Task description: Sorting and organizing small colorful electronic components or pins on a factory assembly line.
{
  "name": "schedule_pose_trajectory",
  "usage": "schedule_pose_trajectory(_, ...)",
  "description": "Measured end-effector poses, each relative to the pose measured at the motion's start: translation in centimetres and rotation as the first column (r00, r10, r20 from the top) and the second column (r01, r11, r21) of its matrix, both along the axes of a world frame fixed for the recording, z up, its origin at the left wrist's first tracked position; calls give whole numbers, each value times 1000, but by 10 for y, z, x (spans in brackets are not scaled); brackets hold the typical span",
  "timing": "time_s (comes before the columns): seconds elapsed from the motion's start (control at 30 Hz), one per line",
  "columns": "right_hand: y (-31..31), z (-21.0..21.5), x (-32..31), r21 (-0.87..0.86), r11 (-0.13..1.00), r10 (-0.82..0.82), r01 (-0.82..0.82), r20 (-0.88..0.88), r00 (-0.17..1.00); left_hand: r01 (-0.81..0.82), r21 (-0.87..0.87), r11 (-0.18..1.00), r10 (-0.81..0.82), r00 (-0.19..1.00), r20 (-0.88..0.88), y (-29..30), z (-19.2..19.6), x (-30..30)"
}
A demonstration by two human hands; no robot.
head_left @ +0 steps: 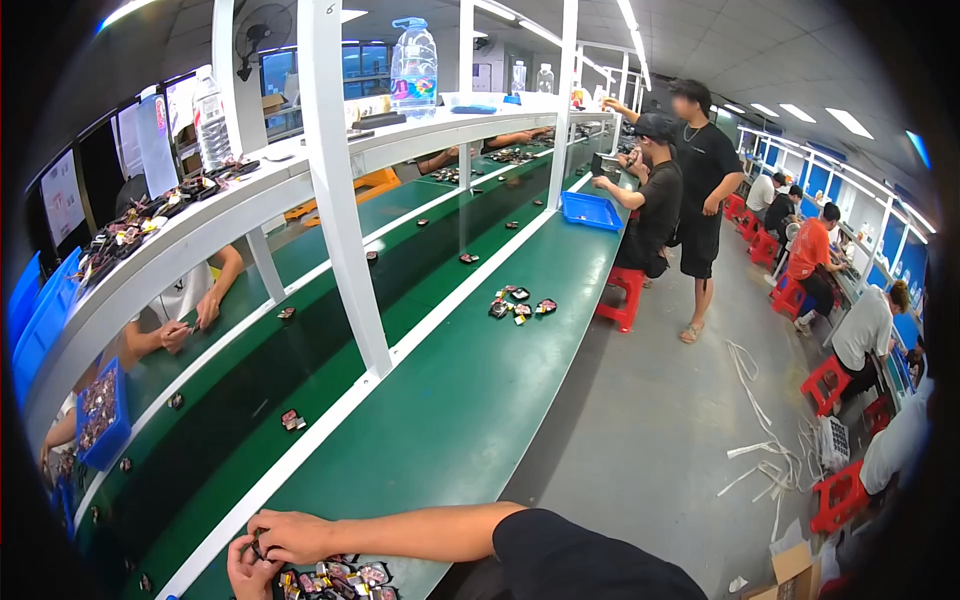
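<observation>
my right hand (293, 536) lies knuckles up at the near edge of the green bench (470, 400), its fingers curled down onto a small dark part (259, 549) that i pinch against my left hand (246, 572). the left hand comes up from the lower edge, its fingertips closed on the same small part, so both hands meet on it; what the part is exactly i cannot tell, it is too small and mostly covered. just below and beside my hands sits a heap of small dark and pink parts (335, 578), touching the underside of my right wrist. my right forearm runs off to the right into a black sleeve (590, 565).

farther up the bench lies another small cluster of the same parts (518, 303), well apart from me. a white rail (340, 400) divides my side from the darker conveyor belt (230, 400), where single parts lie scattered. a white post (345, 190) rises from the rail to a shelf holding a clear water jug (413, 68). a blue tray (590, 211) rests farther along, near a seated person on a red stool (622, 295).
</observation>
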State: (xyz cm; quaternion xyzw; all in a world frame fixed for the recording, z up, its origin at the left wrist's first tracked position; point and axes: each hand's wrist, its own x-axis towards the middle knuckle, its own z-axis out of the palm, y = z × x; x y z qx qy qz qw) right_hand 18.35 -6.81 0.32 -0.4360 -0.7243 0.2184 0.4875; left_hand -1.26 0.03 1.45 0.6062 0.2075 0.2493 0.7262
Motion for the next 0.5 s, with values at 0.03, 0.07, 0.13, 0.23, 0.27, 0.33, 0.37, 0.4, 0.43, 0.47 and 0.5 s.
schedule_pose_trajectory(0.03, 0, 0, -1, -1, 1000, 7, -7, -1, 1000, -7, -1, 1000, 7, 1000, -1, -2, -2, 3)
schedule_pose_trajectory(0.07, 0, 0, -1, 18, 1000, -12, 12, 16, 1000, -44, 27, 999, 43, 998, 41, -4, -5, 8)
schedule_pose_trajectory(0.13, -1, 3, 0, 37, 999, -27, 26, 31, 999, -78, -59, 995, 82, 994, 74, 0, -9, 10)
schedule_pose_trajectory(0.23, -1, 3, -1, -2, 999, -34, 34, 25, 999, -71, -10, 997, 71, 994, 77, 1, -13, 9)
schedule_pose_trajectory(0.27, 0, 2, -2, 3, 999, -34, 34, 33, 999, -61, -1, 998, 61, 994, 91, 4, -18, 7)
schedule_pose_trajectory(0.33, -3, 4, -1, 13, 999, -37, 37, 40, 999, -74, -32, 997, 77, 994, 73, 3, -16, 7)
schedule_pose_trajectory(0.37, -5, 4, 1, 10, 1000, -27, 27, 37, 999, -86, -64, 994, 89, 994, 56, 3, -15, 8)
schedule_pose_trajectory(0.4, -6, 5, 2, 8, 1000, -18, 18, 35, 999, -85, -62, 994, 89, 994, 57, 2, -14, 9)
schedule_pose_trajectory(0.43, -8, 6, 3, 9, 1000, -19, 19, 36, 999, -83, -74, 994, 87, 995, 56, 2, -14, 10)
schedule_pose_trajectory(0.47, -9, 6, 4, 9, 1000, 5, -5, 44, 999, -80, -87, 993, 85, 995, 56, 1, -14, 11)
schedule_pose_trajectory(0.5, -10, 8, 5, 10, 1000, 28, -29, 51, 998, -80, -86, 993, 85, 995, 57, 2, -15, 11)
